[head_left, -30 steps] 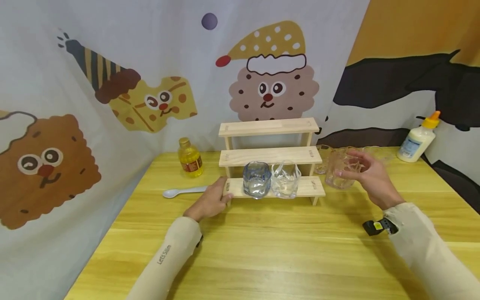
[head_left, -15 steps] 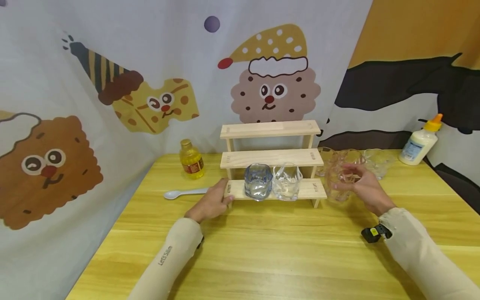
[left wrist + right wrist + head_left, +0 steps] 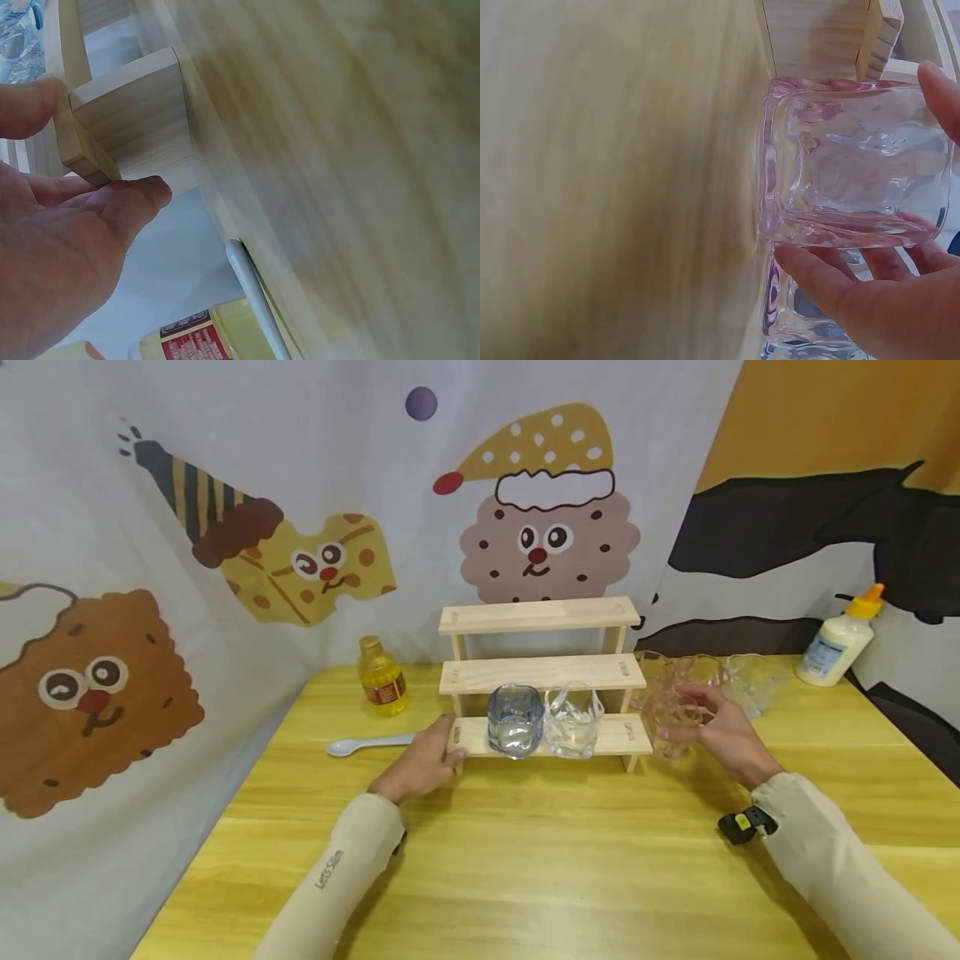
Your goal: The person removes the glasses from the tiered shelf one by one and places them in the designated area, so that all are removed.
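Observation:
A three-step wooden rack [image 3: 542, 673] stands mid-table. My left hand [image 3: 417, 766] grips the left end of its lowest step, thumb on top and fingers beneath, as the left wrist view [image 3: 71, 232] shows. On that step sit a bluish glass [image 3: 515, 722] and a clear glass [image 3: 573, 721] side by side. My right hand [image 3: 726, 733] holds a pink-tinted glass [image 3: 855, 161] between thumb and fingers, just right of the rack's lowest step. The glass is upright and low at the tabletop; whether it touches the wood I cannot tell.
Behind the right hand stand several more glasses, among them a clear one [image 3: 752, 683]. A glue bottle [image 3: 836, 639] with an orange tip is at the back right. Left of the rack are a yellow bottle [image 3: 382, 681] and a pale spoon [image 3: 367, 743]. A printed cloth hangs behind.
My right hand has brought the pink-tinted glass left and nearer to me, up beside the rack's right end. Glasses behind it show more fully. The left hand keeps its place.

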Action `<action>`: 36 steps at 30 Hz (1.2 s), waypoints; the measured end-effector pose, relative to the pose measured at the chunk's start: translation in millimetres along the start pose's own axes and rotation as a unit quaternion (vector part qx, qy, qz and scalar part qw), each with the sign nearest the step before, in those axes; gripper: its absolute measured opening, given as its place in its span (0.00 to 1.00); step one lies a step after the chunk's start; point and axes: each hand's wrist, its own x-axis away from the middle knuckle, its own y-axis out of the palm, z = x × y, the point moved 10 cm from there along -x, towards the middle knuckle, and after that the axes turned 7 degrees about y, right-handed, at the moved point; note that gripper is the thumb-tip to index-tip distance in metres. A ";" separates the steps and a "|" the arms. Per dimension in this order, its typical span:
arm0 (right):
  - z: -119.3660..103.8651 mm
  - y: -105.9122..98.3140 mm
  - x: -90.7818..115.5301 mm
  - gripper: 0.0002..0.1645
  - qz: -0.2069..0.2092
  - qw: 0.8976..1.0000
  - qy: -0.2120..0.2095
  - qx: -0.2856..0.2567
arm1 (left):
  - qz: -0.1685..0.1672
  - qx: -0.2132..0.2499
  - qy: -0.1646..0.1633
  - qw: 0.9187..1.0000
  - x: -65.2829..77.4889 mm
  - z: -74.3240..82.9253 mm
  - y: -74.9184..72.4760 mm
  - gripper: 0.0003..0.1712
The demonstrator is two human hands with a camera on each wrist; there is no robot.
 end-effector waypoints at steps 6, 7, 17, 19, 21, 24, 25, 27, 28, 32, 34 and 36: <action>-4.5 0.7 -0.7 0.60 0.001 1.000 -0.002 0.003 | -0.004 0.001 0.000 1.000 0.2 1.1 -1.2 0.36; -5.6 1.2 -0.8 0.60 0.001 1.000 -0.003 0.003 | -0.005 -0.001 0.002 1.000 -0.5 0.8 -1.4 0.37; -19.7 2.3 5.0 0.63 -0.004 0.997 -0.014 0.072 | -0.003 0.004 0.004 1.000 -1.2 1.2 -1.9 0.36; -34.5 -0.7 13.0 0.61 0.025 0.992 -0.038 0.120 | -0.004 0.007 0.004 1.000 -0.6 1.0 -1.3 0.36; -57.4 -4.2 26.2 0.54 0.076 0.981 -0.080 0.157 | -0.003 0.006 0.006 1.000 -0.6 0.6 -1.6 0.36; -93.6 -1.9 51.7 0.40 0.138 0.966 -0.153 0.158 | 0.000 0.006 0.008 1.000 -0.4 1.1 -1.9 0.36; -103.4 1.5 59.4 0.37 0.146 0.963 -0.171 0.148 | 0.000 0.006 0.008 1.000 -0.4 1.1 -1.8 0.36; -117.0 11.8 70.4 0.33 0.144 0.962 -0.191 0.130 | -0.002 0.008 0.007 1.000 -0.1 1.2 -1.8 0.36; -121.0 18.2 73.9 0.33 0.133 0.965 -0.192 0.121 | -0.003 0.008 0.007 1.000 0.1 0.7 -1.4 0.37; -121.7 46.4 75.8 0.38 0.067 0.980 -0.157 0.104 | -0.007 0.008 0.007 1.000 -0.1 0.0 -0.1 0.36; -116.6 60.3 71.6 0.44 0.028 0.986 -0.133 0.095 | -0.006 0.008 0.009 1.000 -0.2 0.1 0.1 0.36; -111.2 72.5 65.7 0.50 -0.003 0.989 -0.114 0.089 | -0.005 0.007 0.013 1.000 -0.9 -0.2 0.3 0.36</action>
